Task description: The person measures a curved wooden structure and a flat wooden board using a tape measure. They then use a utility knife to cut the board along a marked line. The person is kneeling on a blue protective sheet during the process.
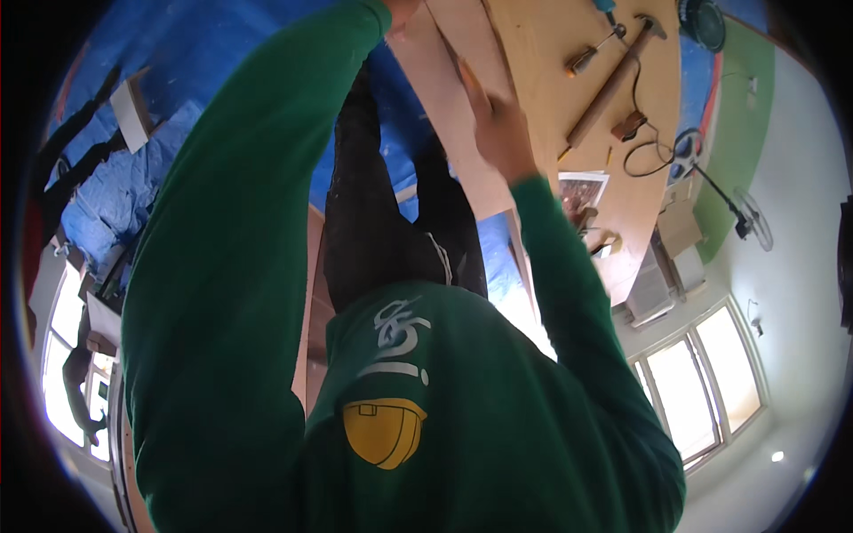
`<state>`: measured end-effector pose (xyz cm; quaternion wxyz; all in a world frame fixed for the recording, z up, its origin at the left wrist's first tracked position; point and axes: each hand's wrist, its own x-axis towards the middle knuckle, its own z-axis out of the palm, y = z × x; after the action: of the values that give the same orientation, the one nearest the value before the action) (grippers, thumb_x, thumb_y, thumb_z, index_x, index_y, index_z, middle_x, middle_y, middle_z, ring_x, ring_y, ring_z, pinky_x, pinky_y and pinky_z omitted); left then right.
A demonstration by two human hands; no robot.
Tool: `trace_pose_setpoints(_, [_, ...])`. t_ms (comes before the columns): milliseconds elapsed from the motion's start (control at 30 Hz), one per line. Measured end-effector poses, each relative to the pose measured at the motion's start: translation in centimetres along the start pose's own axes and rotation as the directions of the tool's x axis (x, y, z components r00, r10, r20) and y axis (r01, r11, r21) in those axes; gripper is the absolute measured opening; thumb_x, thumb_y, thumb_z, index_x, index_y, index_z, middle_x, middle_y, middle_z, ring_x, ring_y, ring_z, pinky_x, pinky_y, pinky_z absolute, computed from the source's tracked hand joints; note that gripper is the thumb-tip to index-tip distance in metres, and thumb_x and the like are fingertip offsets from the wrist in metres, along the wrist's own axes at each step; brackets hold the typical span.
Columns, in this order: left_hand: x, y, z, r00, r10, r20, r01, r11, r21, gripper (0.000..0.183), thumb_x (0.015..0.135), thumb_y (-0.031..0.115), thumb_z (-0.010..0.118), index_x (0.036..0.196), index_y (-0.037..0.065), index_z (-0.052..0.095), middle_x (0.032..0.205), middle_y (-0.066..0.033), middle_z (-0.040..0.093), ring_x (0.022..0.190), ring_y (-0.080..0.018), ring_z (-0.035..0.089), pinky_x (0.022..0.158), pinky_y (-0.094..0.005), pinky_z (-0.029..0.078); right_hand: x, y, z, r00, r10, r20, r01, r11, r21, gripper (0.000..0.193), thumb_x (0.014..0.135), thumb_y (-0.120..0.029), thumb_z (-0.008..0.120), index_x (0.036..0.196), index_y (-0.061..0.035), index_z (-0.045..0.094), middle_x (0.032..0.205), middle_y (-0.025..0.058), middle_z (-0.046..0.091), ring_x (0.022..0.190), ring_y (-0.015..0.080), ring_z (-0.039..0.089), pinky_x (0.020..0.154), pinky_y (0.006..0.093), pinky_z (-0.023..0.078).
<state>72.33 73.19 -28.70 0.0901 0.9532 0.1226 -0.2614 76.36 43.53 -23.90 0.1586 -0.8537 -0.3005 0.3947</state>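
My right hand (pixel 504 138) rests on a pale pinkish wooden board (pixel 458 160), with a finger stretched out along a dark line in its surface. No tool shows in it. My left hand (pixel 404 12) is at the top edge, touching or close to the same board; most of it is cut off, so its fingers are hidden. Just right of my right hand, a claw hammer (pixel 613 84) with a long wooden handle lies on a light wooden tabletop (pixel 542 44). Beyond it lie a screwdriver (pixel 583 60) and a blue-handled tool (pixel 604 5), partly out of view.
A brown block (pixel 629 126) lies by a looped black cable (pixel 644 164). A printed sheet (pixel 585 186) is near my right forearm. Blue sheeting (pixel 258 53) covers the floor. A fan (pixel 753 218) stands at right. Another person's dark-clothed limbs (pixel 84 115) show at far left.
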Motion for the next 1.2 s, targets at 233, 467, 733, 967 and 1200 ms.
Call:
trace_pose_setpoints(233, [-0.9, -0.8, 1.5, 0.999, -0.038, -0.035, 0.037, 0.998, -0.047, 0.115, 0.072, 0.036, 0.091, 0.165, 0.039, 0.024, 0.176, -0.0127, 0.009, 0.162, -0.0349, 0.005, 0.125, -0.0668, 0.016, -23.2, -1.4, -13.0, 0.876, 0.435, 0.211, -0.452, 0.891, 0.042, 0.038, 0.108, -0.023, 0.051, 0.135, 0.0002, 0.063, 0.070, 0.0156, 0.065, 0.064, 0.0293, 0.069, 0.058, 0.0384, 0.052])
trace_pose_setpoints(467, [1.4, 0.2, -0.3, 0.999, 0.041, -0.005, -0.041, 0.997, -0.062, 0.115, 0.072, 0.037, 0.091, 0.165, 0.038, 0.024, 0.176, -0.0135, 0.008, 0.162, -0.0353, 0.005, 0.125, -0.0673, 0.015, 2.7, 3.1, 2.8, 0.979, -0.166, -0.115, 0.158, 0.984, -0.077, 0.047, 0.108, -0.042, 0.044, 0.106, -0.0001, 0.066, 0.081, 0.0277, 0.066, 0.081, 0.0497, 0.066, 0.071, 0.0549, 0.052])
trace_pose_setpoints(733, [-1.6, -0.1, -0.2, 0.999, -0.028, 0.046, 0.028, 0.999, -0.019, 0.115, 0.070, 0.035, 0.092, 0.165, 0.037, 0.026, 0.175, -0.0139, 0.009, 0.161, -0.0366, 0.007, 0.125, -0.0682, 0.015, -11.9, 0.9, -6.1, 0.986, 0.158, 0.059, -0.162, 0.984, 0.073, 0.039, 0.106, -0.033, 0.053, 0.119, -0.0001, 0.070, 0.073, 0.0227, 0.066, 0.068, 0.0420, 0.068, 0.062, 0.0468, 0.052])
trace_pose_setpoints(967, [0.1, -0.6, 1.2, 0.998, 0.015, -0.061, -0.019, 0.998, -0.057, 0.109, 0.074, 0.035, 0.089, 0.164, 0.037, 0.029, 0.175, -0.0137, 0.012, 0.161, -0.0369, 0.009, 0.124, -0.0682, 0.016, -19.4, 2.7, -9.0, 0.989, -0.085, 0.120, 0.101, 0.987, -0.129, 0.042, 0.101, -0.010, 0.054, 0.142, -0.0010, 0.057, 0.102, 0.0218, 0.071, 0.074, 0.0340, 0.071, 0.064, 0.0433, 0.056])
trace_pose_setpoints(1200, [-0.3, -0.3, 0.5, 1.000, -0.023, -0.012, 0.022, 0.999, -0.049, 0.108, 0.075, 0.037, 0.088, 0.164, 0.038, 0.028, 0.175, -0.0140, 0.009, 0.161, -0.0370, 0.008, 0.125, -0.0670, 0.015, 3.1, -1.1, 0.6, 1.000, -0.020, -0.018, 0.021, 0.999, 0.034, 0.056, 0.107, -0.049, 0.043, 0.100, 0.0008, 0.070, 0.083, 0.0301, 0.066, 0.085, 0.0543, 0.064, 0.075, 0.0574, 0.051])
